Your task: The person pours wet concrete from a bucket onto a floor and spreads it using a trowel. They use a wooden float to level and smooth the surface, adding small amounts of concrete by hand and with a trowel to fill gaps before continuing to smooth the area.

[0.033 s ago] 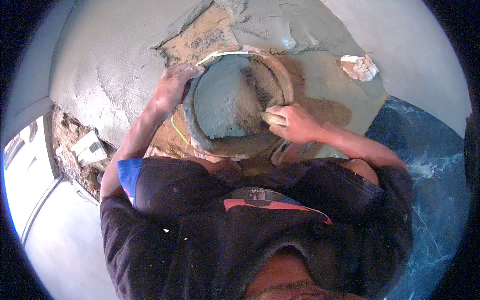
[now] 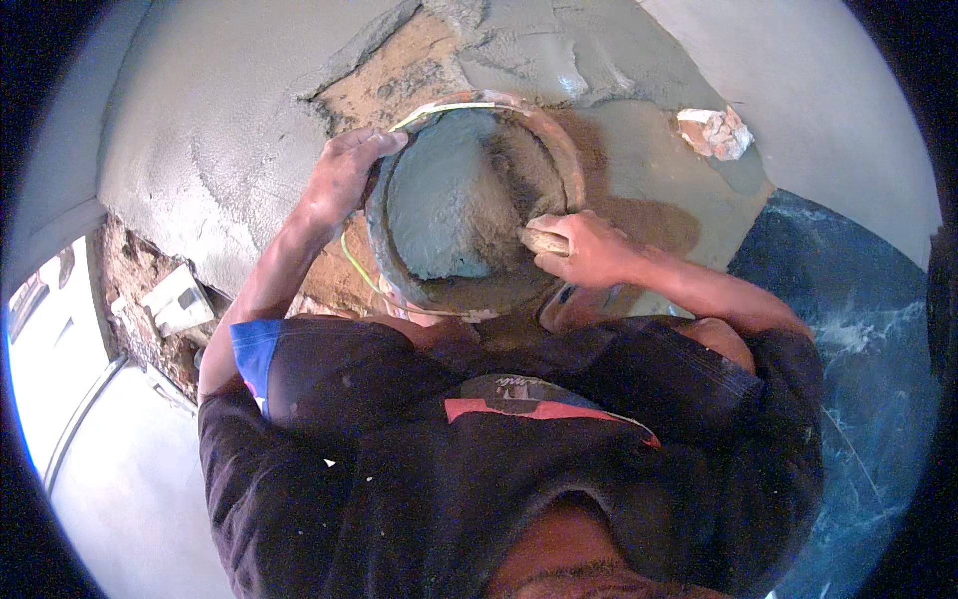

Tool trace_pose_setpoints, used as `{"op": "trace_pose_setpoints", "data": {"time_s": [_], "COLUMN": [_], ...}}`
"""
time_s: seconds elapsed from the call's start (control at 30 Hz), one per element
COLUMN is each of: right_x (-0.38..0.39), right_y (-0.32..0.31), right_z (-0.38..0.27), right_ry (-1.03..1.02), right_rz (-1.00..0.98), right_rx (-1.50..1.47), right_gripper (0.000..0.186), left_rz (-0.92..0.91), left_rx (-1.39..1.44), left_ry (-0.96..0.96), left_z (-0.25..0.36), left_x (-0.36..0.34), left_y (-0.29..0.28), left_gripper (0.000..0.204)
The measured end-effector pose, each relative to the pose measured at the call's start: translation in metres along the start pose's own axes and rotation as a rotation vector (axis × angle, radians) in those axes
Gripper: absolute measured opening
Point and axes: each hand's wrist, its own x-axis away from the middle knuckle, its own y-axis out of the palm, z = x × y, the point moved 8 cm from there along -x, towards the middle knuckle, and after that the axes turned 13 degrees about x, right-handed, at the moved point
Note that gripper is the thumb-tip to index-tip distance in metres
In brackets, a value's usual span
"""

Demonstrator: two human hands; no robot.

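A round basin (image 2: 576, 165) with a worn rim stands on the floor in front of me. Wet grey mortar (image 2: 434, 200) fills its left side, and drier brownish mix (image 2: 534, 160) lies on the right. My left hand (image 2: 349, 165) is closed on the basin's left rim, thumb on top. Over the basin's right edge, my right hand (image 2: 589, 248) is wrapped around a wooden-handled tool (image 2: 545, 241). The rest of that tool is hidden by the hand and the mix. A thin yellow-green strip (image 2: 354, 258) runs along the basin's left edge.
Wet grey mortar (image 2: 210, 130) is spread over the floor, with bare sandy ground (image 2: 399, 65) at the far side. A whitish-brown lump (image 2: 715, 134) lies at the right, beyond dark blue marbled flooring (image 2: 838, 290). A pale square plate (image 2: 178, 299) rests on rubble at the left.
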Motion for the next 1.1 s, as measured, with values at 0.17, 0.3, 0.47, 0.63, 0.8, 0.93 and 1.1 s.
{"op": "trace_pose_setpoints", "data": {"time_s": [0.17, 0.3, 0.47, 0.63, 0.8, 0.93, 1.1], "right_x": [0.022, 0.042, 0.071, 0.121, 0.191, 0.254, 0.306], "right_y": [0.014, -0.004, -0.020, -0.030, -0.019, 0.003, 0.022], "right_z": [0.009, 0.001, 0.010, 0.057, 0.113, 0.151, 0.200], "right_ry": [-0.108, -0.106, -0.126, -0.062, 0.284, 0.542, 0.835], "right_rz": [0.011, -0.082, 0.000, 0.186, 0.362, 0.623, 0.894], "right_rx": [-0.139, -0.208, -0.278, -0.303, -0.431, -0.677, -0.899], "right_gripper": [0.045, 0.046, 0.047, 0.049, 0.042, 0.039, 0.037], "left_rz": [0.007, 0.005, -0.022, -0.019, -0.038, 0.016, 0.023], "left_rx": [0.002, 0.162, 0.196, 0.207, 0.089, 0.209, 0.214], "left_ry": [0.088, 0.014, 0.008, -0.070, -0.124, -0.084, -0.103], "left_z": [-0.005, 0.001, -0.007, -0.010, -0.026, -0.022, -0.018], "left_x": [-0.024, -0.008, -0.010, -0.006, -0.015, -0.009, -0.002], "left_y": [0.003, 0.013, -0.003, 0.001, -0.033, -0.018, -0.013], "left_gripper": [0.030, 0.032, 0.033, 0.035, 0.035, 0.040, 0.043]}}
